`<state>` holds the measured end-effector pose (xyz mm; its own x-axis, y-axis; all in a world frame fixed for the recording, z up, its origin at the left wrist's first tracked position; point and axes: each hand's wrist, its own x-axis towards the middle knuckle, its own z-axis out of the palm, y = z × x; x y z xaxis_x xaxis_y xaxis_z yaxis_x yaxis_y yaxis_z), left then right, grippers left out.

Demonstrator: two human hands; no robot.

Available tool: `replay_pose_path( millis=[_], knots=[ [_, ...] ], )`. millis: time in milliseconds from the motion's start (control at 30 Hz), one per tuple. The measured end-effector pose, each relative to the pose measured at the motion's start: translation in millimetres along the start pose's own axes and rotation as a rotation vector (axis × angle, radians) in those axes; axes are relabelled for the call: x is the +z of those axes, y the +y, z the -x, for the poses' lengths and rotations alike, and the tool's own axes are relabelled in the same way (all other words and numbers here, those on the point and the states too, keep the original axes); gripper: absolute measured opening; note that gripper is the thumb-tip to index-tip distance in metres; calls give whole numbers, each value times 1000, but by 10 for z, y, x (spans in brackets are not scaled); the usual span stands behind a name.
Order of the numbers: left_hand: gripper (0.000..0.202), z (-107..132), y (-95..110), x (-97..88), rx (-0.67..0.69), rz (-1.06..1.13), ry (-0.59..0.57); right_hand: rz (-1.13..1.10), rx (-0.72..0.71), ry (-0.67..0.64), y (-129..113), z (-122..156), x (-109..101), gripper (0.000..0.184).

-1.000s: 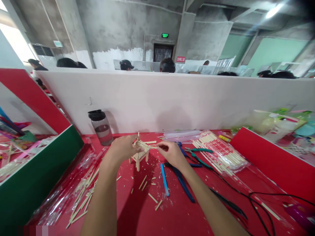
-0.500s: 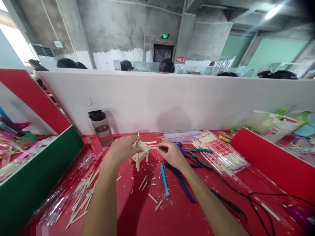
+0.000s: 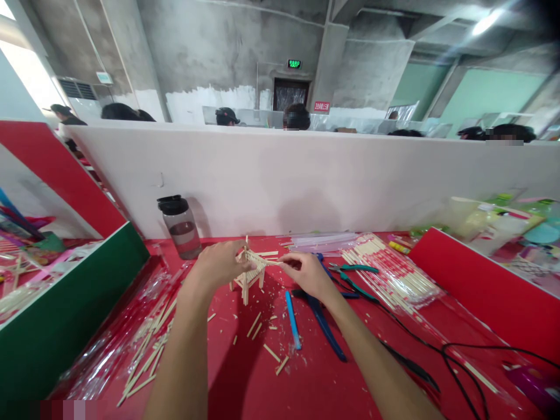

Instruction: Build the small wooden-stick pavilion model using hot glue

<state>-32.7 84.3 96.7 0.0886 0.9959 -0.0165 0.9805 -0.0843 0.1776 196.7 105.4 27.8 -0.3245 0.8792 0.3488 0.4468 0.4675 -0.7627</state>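
A small chair-like model [image 3: 245, 281] built of thin wooden sticks stands upright on the red table [image 3: 258, 379]. My left hand [image 3: 222, 259] is closed on its upper left side, with the fingertips partly hidden behind the sticks. On the model's right, my right hand [image 3: 303, 269] pinches the end of a thin wooden stick [image 3: 273, 263], whose other end reaches the model's top. Several short cut sticks [image 3: 257, 331] and crumbs lie in front. Just below my right hand are a blue pen-like stick [image 3: 292, 319] and a dark blue-handled tool [image 3: 324, 326].
Green-handled pliers [image 3: 359, 268], a black cable [image 3: 420, 335] and packs of wooden sticks [image 3: 394, 265] lie to the right. A water bottle [image 3: 179, 227] stands back left. Loose sticks [image 3: 149, 350] lie near the green divider [image 3: 79, 297]. A white partition [image 3: 306, 181] closes the back.
My right hand has shifted very slightly, still pinching the stick at the model's top. My left hand and the model stay in place.
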Motion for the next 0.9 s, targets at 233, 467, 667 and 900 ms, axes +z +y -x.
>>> replay_pose_path(
  millis=[233,467,667,900],
  knots=[
    [41,1,13,-13,-6,-3,-8,61,-29,30,-13,3,21,15],
    [39,4,15,-18,4,-6,-3,56,-19,19,-24,6,14,16],
    [40,-1,10,-9,5,-6,1,20,-34,-4,-21,6,-10,21],
    [42,12,29,-32,-7,-6,-12,-13,1,15,61,-15,-58,21]
  ],
)
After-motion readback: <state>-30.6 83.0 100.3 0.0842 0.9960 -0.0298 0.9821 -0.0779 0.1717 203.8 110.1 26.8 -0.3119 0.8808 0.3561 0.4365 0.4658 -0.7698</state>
